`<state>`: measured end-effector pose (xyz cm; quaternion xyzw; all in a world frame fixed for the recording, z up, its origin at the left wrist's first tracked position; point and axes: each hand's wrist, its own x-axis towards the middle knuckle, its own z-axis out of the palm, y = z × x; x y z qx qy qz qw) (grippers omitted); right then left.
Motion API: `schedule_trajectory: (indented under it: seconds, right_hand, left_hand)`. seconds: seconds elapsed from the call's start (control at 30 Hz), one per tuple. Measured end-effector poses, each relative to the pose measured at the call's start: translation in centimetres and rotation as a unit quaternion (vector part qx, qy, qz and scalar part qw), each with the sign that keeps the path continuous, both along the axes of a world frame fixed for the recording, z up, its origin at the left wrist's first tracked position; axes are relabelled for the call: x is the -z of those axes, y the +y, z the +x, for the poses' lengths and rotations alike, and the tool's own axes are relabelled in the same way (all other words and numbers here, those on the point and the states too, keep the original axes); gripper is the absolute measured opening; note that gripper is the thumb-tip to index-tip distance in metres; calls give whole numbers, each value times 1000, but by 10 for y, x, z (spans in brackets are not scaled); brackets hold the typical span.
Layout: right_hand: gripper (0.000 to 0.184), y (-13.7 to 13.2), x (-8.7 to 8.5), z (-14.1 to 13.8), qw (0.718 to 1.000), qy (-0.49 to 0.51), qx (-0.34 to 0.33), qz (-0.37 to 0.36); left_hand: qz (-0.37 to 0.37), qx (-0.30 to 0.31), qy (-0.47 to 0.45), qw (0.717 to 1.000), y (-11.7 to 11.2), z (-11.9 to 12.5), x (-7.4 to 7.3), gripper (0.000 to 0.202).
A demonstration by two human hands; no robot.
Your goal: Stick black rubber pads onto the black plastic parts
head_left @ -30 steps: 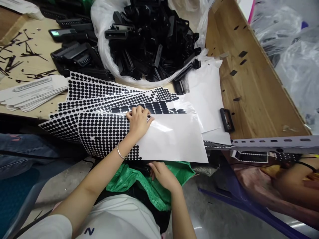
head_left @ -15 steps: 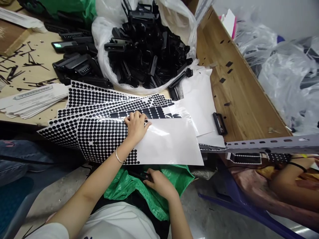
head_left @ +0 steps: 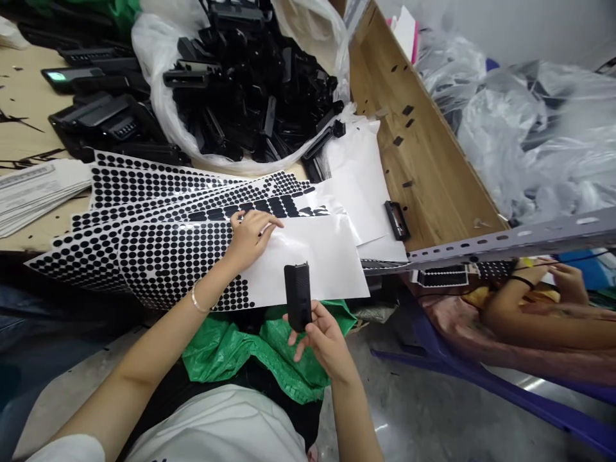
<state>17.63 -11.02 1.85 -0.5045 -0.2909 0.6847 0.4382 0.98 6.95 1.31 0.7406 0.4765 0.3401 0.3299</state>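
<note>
My right hand (head_left: 327,337) holds a slim black plastic casing (head_left: 298,296) by its lower end, upright and tilted slightly, in front of the sticker sheet. My left hand (head_left: 251,239) rests over the top sheet of round black stickers (head_left: 173,256), fingers partly spread near its upper edge. Whether a sticker clings to a fingertip I cannot make out. The right part of that sheet is bare white backing (head_left: 327,250). Under it more dotted sheets (head_left: 139,186) fan out to the left. A green woven sack (head_left: 250,353) lies across my lap.
A clear plastic bag (head_left: 163,102) full of black casings stands behind the sheets. More casings (head_left: 106,122) and folded white papers (head_left: 43,192) lie left. A wooden board (head_left: 423,147) and perforated metal rail (head_left: 462,247) border the right. Another person's arm (head_left: 539,314) is beyond.
My right hand has come up from the green sack with a black casing. My left hand stays on the sheet, its fingers more stretched. The view has shifted right.
</note>
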Motion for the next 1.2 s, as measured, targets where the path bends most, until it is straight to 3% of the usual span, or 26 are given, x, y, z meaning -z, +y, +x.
schedule_trajectory:
  seconds: [0.07,0.13,0.2,0.33,0.57,0.8,1.2]
  right_hand:
    - [31,2,3,-10,999,23,31,8]
    - [30,4,6,-19,998,35,58,12]
    - [30,6,8,-26,996,44,73,13]
    - [28,10,8,-35,996,59,72,15]
    - [30,8,-1,-43,996,61,53,29]
    - [32,7,-11,-46,998,32,27,45]
    - [21,0,-3,-60,996,37,20,78]
  left_hand:
    - [-58,80,-115,988,-16,-6,-9,35]
    - [-164,148,-235,947,-34,-12,-14,36]
    - [-267,155,-299,903,-50,-18,-14,36]
    - [-389,145,-325,850,-71,-23,-9,65]
    - [-429,165,-357,813,-83,-25,-4,34]
    - [-446,178,-394,783,-86,-29,-5,41]
    - [-448,139,-437,768,-93,-28,-5,45]
